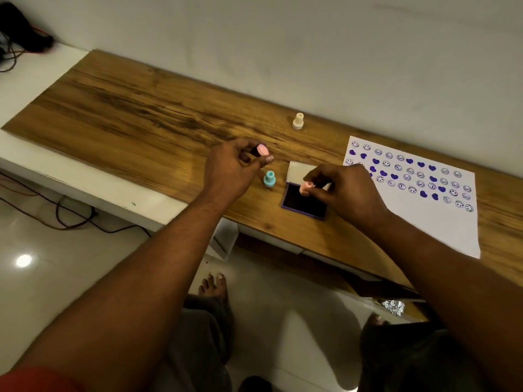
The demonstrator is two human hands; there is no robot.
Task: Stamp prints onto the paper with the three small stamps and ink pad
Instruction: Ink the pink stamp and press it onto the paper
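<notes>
My left hand (235, 162) pinches a small pink cap (262, 150) between thumb and fingers, held above the table. My right hand (343, 190) grips a pink stamp (305, 187) just over the open ink pad (304, 203), whose dark pad faces up and lid stands back. A blue stamp (269, 179) stands upright between my hands. A cream stamp (298, 121) stands farther back near the wall. The white paper (441, 222) lies to the right, covered with several purple hearts and smiley prints.
The wooden tabletop (127, 108) runs along a white wall. A white ledge (25, 80) with dark cables sits at the far left. Below the table edge are my knees, bare feet and a glossy floor (42, 278).
</notes>
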